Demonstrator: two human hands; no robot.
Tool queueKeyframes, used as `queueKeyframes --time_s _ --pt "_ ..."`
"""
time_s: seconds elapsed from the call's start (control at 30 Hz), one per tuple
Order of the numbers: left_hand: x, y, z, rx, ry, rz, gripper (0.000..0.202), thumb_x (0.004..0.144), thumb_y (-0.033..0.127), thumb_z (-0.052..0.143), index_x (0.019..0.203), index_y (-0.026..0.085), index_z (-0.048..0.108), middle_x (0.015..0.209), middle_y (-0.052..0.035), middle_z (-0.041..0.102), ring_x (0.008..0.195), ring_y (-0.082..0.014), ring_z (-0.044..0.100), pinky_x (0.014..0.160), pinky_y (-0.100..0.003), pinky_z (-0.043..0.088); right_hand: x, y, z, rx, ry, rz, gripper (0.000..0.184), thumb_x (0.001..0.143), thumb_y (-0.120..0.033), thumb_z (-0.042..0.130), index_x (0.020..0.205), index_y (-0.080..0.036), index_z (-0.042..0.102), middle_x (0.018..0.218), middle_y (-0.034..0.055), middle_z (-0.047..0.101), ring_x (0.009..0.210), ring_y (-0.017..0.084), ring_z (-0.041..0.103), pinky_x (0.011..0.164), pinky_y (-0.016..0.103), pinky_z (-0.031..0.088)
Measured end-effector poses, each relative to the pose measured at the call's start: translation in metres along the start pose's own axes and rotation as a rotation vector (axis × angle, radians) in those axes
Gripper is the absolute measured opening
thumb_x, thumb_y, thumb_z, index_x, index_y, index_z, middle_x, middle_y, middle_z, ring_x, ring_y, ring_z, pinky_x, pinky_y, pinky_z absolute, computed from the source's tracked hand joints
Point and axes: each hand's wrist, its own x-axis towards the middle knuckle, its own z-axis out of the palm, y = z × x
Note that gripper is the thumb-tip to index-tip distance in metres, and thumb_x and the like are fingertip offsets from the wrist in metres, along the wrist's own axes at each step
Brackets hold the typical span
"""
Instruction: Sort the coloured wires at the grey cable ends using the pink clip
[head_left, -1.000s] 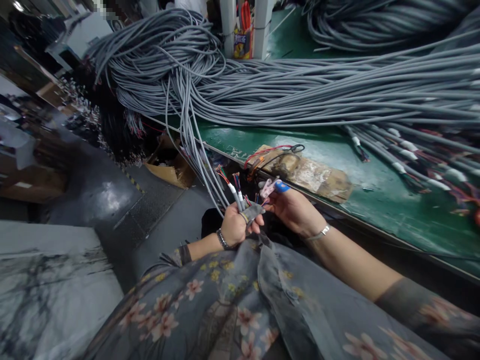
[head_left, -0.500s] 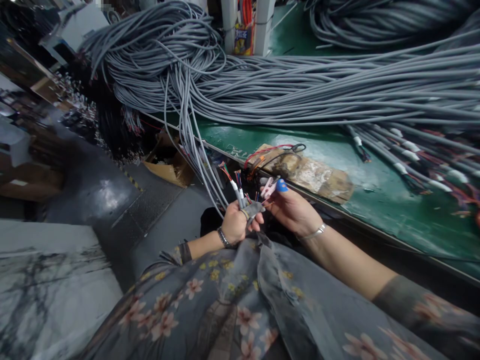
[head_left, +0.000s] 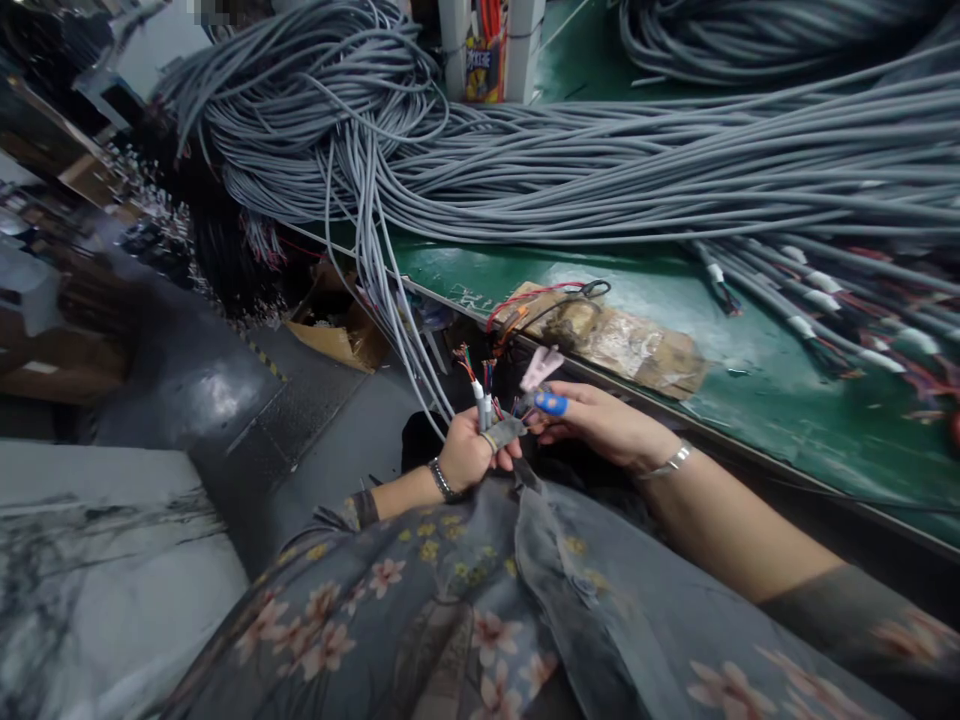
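Observation:
My left hand [head_left: 469,455] is a fist around a bunch of grey cables [head_left: 480,405] whose stripped ends show coloured wires sticking upward. A taped finger of that hand presses against the bunch. My right hand [head_left: 600,425] is closed beside it, with a blue-taped fingertip [head_left: 551,404] pinching at the wire ends. A small pink tool [head_left: 540,366] sticks up from the right hand's fingers. The held cables run up and left to the big grey cable pile [head_left: 600,170] on the green bench.
The green bench [head_left: 757,390] carries a brown taped block [head_left: 622,345] with red and black wires looped on it, and several white-tipped cable ends [head_left: 810,310] at right. A cardboard box [head_left: 337,335] sits on the dark floor below the bench edge.
My right hand has turned flatter and reached left, so its blue-taped fingertip now pinches at the wire ends. The pink tool has risen a little. The left hand keeps its hold.

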Motion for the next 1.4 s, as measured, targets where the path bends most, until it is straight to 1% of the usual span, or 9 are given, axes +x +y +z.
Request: queueKeyframes --time_s 0.13,0.43,0.6,0.67,0.77,0.83,1.1,1.27,1.4 --pt "-0.001 0.002 0.000 0.073 -0.041 0.011 0.051 0.060 0.062 0.070 0.059 0.015 0.052 0.049 0.0002 0.056 0.035 -0.0062 0.047 0.034 -0.018 0.029 0.000 0.000 0.007 -0.111 0.074 -0.084 0.044 0.044 -0.048 0.087 0.060 -0.016 0.060 0.056 -0.0034 0.058 0.053 0.008 0.049 0.053 0.021 0.041" --pt "0.002 0.004 -0.001 0.154 -0.182 -0.065 0.048 0.055 0.057 0.076 0.056 0.014 0.053 0.048 0.0003 0.057 0.034 -0.0068 0.048 0.033 -0.018 0.029 -0.003 0.004 0.017 -0.242 0.077 -0.178 0.044 0.053 -0.055 0.081 0.064 -0.016 0.063 0.060 -0.0010 0.063 0.055 0.011 0.052 0.057 0.026 0.043" --pt "-0.002 0.007 -0.001 0.014 -0.091 -0.028 0.051 0.055 0.060 0.075 0.058 0.014 0.055 0.048 0.0003 0.056 0.034 -0.0071 0.048 0.033 -0.018 0.027 0.003 0.011 -0.004 0.038 0.047 -0.106 0.044 0.056 -0.057 0.080 0.071 -0.018 0.068 0.067 0.0020 0.067 0.059 0.012 0.059 0.059 0.025 0.049" --pt "-0.002 0.010 0.000 -0.057 -0.059 -0.016 0.052 0.053 0.062 0.074 0.059 0.014 0.054 0.046 0.0009 0.055 0.033 -0.0069 0.047 0.032 -0.018 0.026 0.008 0.014 -0.010 0.177 0.094 -0.065 0.039 0.067 -0.056 0.075 0.072 -0.019 0.067 0.066 0.0021 0.067 0.058 0.012 0.060 0.056 0.023 0.050" --pt "0.000 0.013 0.003 -0.136 -0.045 -0.016 0.053 0.050 0.062 0.075 0.059 0.014 0.053 0.044 0.0018 0.053 0.032 -0.0074 0.046 0.032 -0.018 0.026 0.014 0.012 -0.007 0.289 0.152 -0.053 0.037 0.082 -0.056 0.060 0.073 -0.020 0.066 0.067 0.0020 0.067 0.056 0.010 0.060 0.052 0.021 0.051" --pt "0.002 0.016 0.006 -0.164 -0.036 -0.022 0.053 0.049 0.061 0.076 0.060 0.014 0.053 0.044 0.0021 0.053 0.032 -0.0078 0.046 0.031 -0.018 0.025 0.017 0.007 0.000 0.309 0.147 -0.079 0.040 0.085 -0.057 0.054 0.076 -0.020 0.067 0.069 0.0015 0.067 0.055 0.009 0.058 0.051 0.020 0.051" --pt "0.006 0.022 0.010 -0.129 -0.040 -0.066 0.054 0.046 0.060 0.077 0.062 0.014 0.054 0.046 0.0019 0.054 0.031 -0.0071 0.045 0.031 -0.018 0.024 0.018 -0.001 0.011 0.265 0.172 -0.168 0.047 0.081 -0.064 0.054 0.076 -0.019 0.065 0.066 0.0013 0.063 0.053 0.009 0.055 0.049 0.019 0.049" --pt "0.009 0.023 0.012 -0.087 -0.061 -0.072 0.054 0.049 0.061 0.076 0.059 0.014 0.051 0.045 0.0024 0.053 0.031 -0.0064 0.045 0.031 -0.018 0.024 0.018 -0.001 0.010 0.217 0.237 -0.167 0.044 0.067 -0.062 0.071 0.067 -0.019 0.061 0.058 -0.0012 0.057 0.049 0.009 0.050 0.046 0.021 0.046" --pt "0.011 0.022 0.013 -0.098 -0.067 -0.075 0.054 0.048 0.061 0.076 0.064 0.015 0.052 0.045 0.0036 0.053 0.031 -0.0068 0.045 0.030 -0.019 0.025 0.019 0.001 0.011 0.251 0.180 -0.195 0.042 0.063 -0.059 0.075 0.068 -0.020 0.063 0.061 -0.0005 0.058 0.054 0.012 0.050 0.050 0.024 0.045"
